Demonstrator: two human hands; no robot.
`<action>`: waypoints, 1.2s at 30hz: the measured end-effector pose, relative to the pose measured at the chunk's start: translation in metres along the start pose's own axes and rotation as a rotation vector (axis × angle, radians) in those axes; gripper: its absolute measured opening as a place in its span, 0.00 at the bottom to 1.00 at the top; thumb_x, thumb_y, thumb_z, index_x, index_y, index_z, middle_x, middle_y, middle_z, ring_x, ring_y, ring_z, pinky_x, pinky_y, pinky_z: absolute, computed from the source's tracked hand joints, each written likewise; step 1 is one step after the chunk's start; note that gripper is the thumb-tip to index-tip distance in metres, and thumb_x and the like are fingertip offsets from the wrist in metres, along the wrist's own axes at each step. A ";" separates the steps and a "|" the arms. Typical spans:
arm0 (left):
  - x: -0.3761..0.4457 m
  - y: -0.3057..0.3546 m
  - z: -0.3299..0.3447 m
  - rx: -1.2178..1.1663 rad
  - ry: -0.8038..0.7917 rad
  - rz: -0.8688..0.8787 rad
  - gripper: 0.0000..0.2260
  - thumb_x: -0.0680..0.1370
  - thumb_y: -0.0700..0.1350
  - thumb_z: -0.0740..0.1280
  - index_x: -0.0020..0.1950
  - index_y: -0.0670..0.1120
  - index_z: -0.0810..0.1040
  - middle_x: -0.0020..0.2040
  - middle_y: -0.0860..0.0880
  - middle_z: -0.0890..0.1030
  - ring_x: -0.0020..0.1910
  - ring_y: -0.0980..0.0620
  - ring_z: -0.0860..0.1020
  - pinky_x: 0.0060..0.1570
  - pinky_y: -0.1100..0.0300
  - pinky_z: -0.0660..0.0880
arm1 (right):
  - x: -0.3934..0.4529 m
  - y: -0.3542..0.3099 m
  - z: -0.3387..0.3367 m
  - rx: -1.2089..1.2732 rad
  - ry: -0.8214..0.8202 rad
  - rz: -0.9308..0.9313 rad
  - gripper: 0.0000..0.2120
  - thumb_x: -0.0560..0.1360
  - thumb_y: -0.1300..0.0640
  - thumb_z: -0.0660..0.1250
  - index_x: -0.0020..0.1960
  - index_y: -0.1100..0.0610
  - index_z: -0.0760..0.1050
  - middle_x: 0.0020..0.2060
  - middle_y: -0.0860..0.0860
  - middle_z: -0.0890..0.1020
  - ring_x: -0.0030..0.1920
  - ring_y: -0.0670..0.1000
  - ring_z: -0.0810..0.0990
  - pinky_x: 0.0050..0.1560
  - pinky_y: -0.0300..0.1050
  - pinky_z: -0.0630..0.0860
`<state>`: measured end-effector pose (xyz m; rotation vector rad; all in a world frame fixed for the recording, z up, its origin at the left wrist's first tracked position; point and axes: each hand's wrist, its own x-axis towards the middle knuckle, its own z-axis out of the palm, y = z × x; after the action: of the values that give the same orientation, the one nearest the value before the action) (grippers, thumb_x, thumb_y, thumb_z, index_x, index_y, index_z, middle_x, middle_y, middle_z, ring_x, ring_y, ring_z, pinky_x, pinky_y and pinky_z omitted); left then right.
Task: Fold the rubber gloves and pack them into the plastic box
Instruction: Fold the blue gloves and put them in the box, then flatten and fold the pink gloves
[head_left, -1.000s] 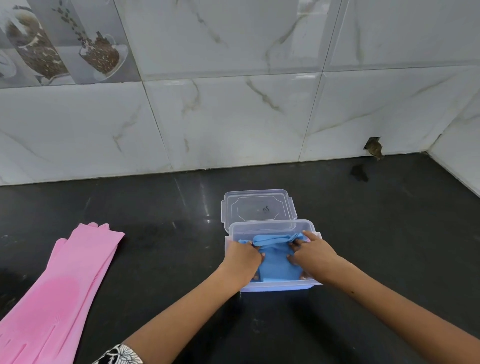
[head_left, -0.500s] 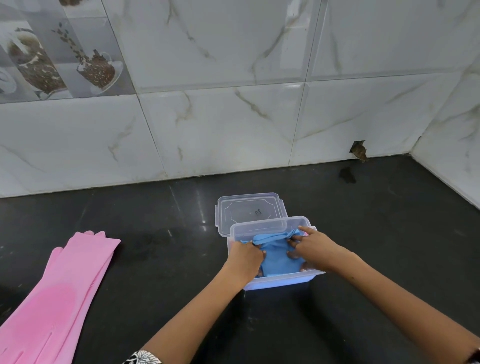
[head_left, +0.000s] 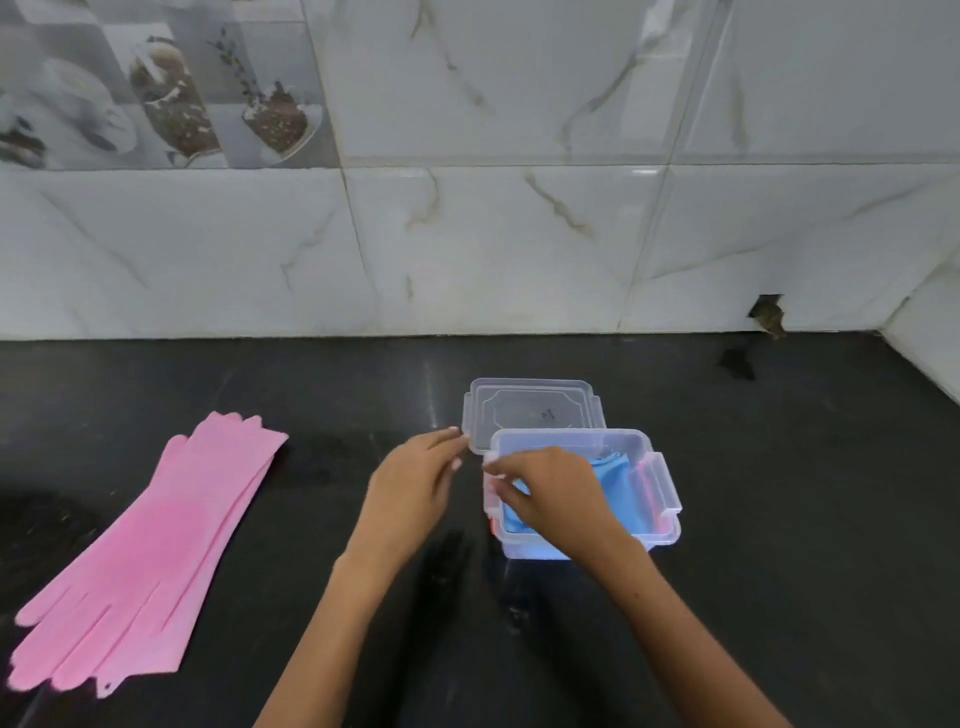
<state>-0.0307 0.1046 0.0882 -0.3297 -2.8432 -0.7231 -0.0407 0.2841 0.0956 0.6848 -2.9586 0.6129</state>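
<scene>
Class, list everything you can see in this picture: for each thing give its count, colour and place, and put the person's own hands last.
plastic box: one, clear, on the counter, centre-right.
blue gloves: count unclear, blue, folded inside the plastic box.
lid: one, clear, flat on the counter behind the box.
pink gloves: apparently two stacked, pink, flat on the counter, far left.
counter: one, black.
wall tiles: white marbled, behind the counter; patterned tile upper left.
left hand: one, beside the box, fingers extended.
right hand: one, over the box, fingers curled.
</scene>
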 end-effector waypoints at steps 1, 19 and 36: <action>-0.012 -0.013 -0.006 -0.012 0.040 -0.072 0.15 0.79 0.41 0.63 0.65 0.50 0.77 0.67 0.51 0.76 0.66 0.52 0.73 0.64 0.58 0.70 | 0.006 -0.017 0.009 0.078 0.044 -0.019 0.13 0.77 0.47 0.62 0.57 0.48 0.79 0.51 0.49 0.85 0.52 0.54 0.81 0.52 0.49 0.75; -0.162 -0.278 -0.086 0.023 0.051 -0.603 0.14 0.80 0.42 0.61 0.64 0.46 0.77 0.71 0.44 0.69 0.71 0.47 0.65 0.70 0.58 0.59 | 0.089 -0.222 0.212 0.227 -0.085 0.050 0.12 0.76 0.58 0.64 0.59 0.52 0.78 0.58 0.46 0.81 0.56 0.49 0.80 0.53 0.47 0.77; -0.155 -0.347 -0.107 -0.208 0.188 -0.785 0.11 0.74 0.40 0.70 0.57 0.42 0.80 0.50 0.46 0.82 0.45 0.52 0.79 0.49 0.60 0.75 | 0.128 -0.221 0.214 -0.018 -0.196 -0.209 0.14 0.78 0.56 0.62 0.63 0.49 0.76 0.63 0.48 0.74 0.64 0.48 0.71 0.51 0.44 0.76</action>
<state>0.0418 -0.2706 -0.0111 0.8326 -2.6659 -1.1017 -0.0507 -0.0339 -0.0038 1.0938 -3.0034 0.5305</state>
